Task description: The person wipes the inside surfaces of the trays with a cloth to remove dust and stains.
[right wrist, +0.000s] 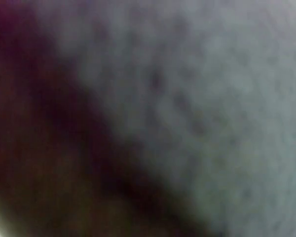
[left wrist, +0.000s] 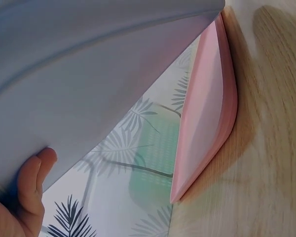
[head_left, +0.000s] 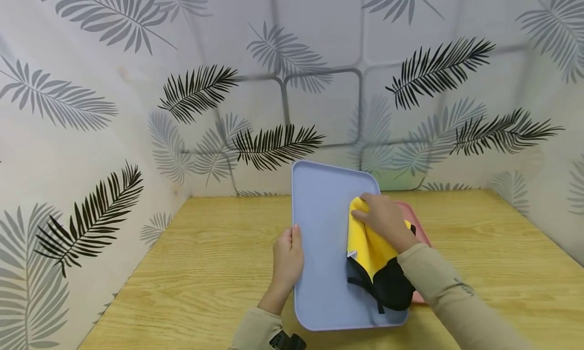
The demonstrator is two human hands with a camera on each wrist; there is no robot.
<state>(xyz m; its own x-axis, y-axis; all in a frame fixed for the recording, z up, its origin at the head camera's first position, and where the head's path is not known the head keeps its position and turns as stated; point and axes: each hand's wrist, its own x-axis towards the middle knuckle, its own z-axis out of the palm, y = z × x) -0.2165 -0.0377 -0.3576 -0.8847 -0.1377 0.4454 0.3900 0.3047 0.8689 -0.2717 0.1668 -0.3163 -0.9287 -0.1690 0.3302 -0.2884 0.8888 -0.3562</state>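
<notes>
Bench [head_left: 205,279]: wood-grain top, head view, around 6 o'clock.
Backdrop [head_left: 319,109]: pale, 9 through 12 to 3 o'clock; bears grey fronds [head_left: 88,96] and black fronds [head_left: 440,74], the latter boldest at 2, 3, 8 and 10.
Dark grid lines [head_left: 285,104]: near 12, printed or behind, unclear.
Greenish patch [head_left: 401,179]: 3 o'clock.
Pink tray [left wrist: 205,118]: on bench, 4 o'clock, partly hidden.

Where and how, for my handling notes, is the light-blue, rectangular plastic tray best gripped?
Likely the long left rim of the tray, thumb uppermost, from the person's left: that edge is raised, the left hand grips it, and yellow-and-black fabric covers part of the right side.
</notes>
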